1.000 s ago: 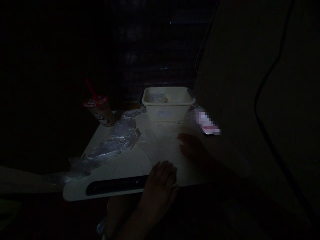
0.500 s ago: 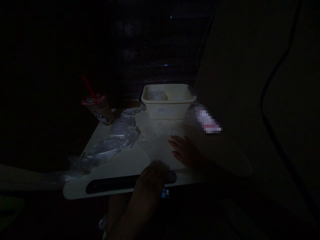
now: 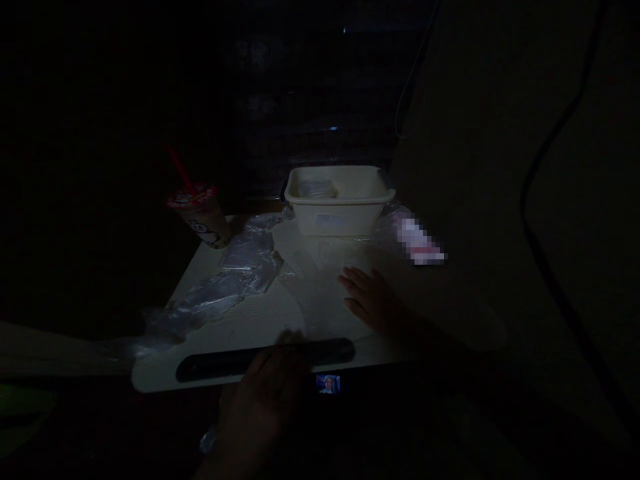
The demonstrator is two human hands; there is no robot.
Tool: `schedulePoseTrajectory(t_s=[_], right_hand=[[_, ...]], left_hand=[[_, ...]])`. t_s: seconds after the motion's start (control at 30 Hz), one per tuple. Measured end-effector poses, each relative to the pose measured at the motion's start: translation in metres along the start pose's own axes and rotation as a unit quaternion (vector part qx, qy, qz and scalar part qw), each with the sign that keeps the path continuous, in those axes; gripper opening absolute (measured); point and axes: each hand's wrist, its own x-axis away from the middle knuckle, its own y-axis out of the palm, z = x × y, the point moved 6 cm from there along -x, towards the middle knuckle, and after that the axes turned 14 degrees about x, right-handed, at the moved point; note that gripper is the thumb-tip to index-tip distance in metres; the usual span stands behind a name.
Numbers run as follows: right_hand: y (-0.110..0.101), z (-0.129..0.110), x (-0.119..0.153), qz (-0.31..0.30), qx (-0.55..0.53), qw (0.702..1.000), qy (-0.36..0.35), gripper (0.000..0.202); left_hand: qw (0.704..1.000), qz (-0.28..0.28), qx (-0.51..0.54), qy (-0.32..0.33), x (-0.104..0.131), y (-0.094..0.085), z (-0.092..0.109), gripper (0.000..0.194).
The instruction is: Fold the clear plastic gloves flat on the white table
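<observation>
The scene is very dark. My right hand (image 3: 367,297) lies flat on the white table (image 3: 250,327), fingers stretched out and holding nothing. Beside and partly under it a thin clear sheet, shaped like a disposable plastic glove (image 3: 317,287), is spread on the tabletop. Over the table's near edge is my left hand (image 3: 275,380), back upward, in front of a long black slot (image 3: 220,363). Its fingers are too dark and hidden to show whether they grip anything. Crumpled clear plastic wrapping (image 3: 240,267) lies to the left of the glove shape.
A cream plastic basin (image 3: 340,217) at the back holds a clear packet (image 3: 317,189). Back left stands a drink cup (image 3: 203,217) with a red straw. A pixelated item (image 3: 420,241) lies at right. Below the edge glows a small screen (image 3: 328,384). A dark cable hangs at right.
My left hand has moved left and toward me, uncovering the small lit screen and more of the black slot. My right hand stays flat in nearly the same place.
</observation>
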Motion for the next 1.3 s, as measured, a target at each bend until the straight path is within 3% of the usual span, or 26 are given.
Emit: schedulePoseTrajectory(t_s=[0.17,0.27,0.37,0.4,0.47,0.53,0.7,0.8,0.93,1.07,1.3], right_hand=[[0.002,0.004,0.0,0.014,-0.043,0.999,0.011,0.039],[0.0,0.025,0.0,0.043,-0.094,0.993,0.057,0.038],[-0.003,0.056,0.002,0.024,-0.101,0.986,0.127,0.033],[-0.004,0.065,0.005,-0.004,-0.092,0.984,0.153,0.03],[-0.003,0.081,0.012,-0.07,-0.073,0.973,0.207,0.027],[-0.004,0.089,0.02,-0.114,-0.059,0.961,0.245,0.026],[0.002,0.091,0.024,-0.161,-0.061,0.943,0.286,0.025],[0.006,0.09,0.016,-0.176,-0.066,0.942,0.278,0.021],[0.006,0.094,0.004,-0.158,-0.109,0.945,0.266,0.015],[0.0,0.1,-0.002,-0.115,-0.208,0.921,0.31,0.005],[-0.005,0.095,-0.005,-0.035,-0.438,0.831,0.341,0.016]], left_hand=[[1.0,-0.007,-0.027,0.015,0.003,-0.014,-0.003,0.021],[1.0,0.008,-0.019,-0.005,0.003,-0.014,0.003,0.023],[0.999,0.004,0.009,-0.037,-0.005,0.0,0.019,0.027],[0.999,-0.022,0.017,-0.026,-0.01,0.01,0.028,0.029],[0.999,0.005,0.041,-0.001,-0.022,0.02,0.045,0.03],[0.998,-0.017,0.063,-0.002,-0.035,0.036,0.055,0.031],[0.999,-0.012,0.034,-0.04,-0.054,0.063,0.053,0.031],[0.999,-0.002,0.027,-0.035,-0.056,0.07,0.051,0.026],[0.998,0.023,0.048,-0.021,-0.058,0.065,0.051,0.026],[0.997,0.034,0.065,-0.017,-0.059,0.059,0.053,0.026],[0.993,0.023,0.092,-0.071,-0.062,0.063,0.051,0.036]])
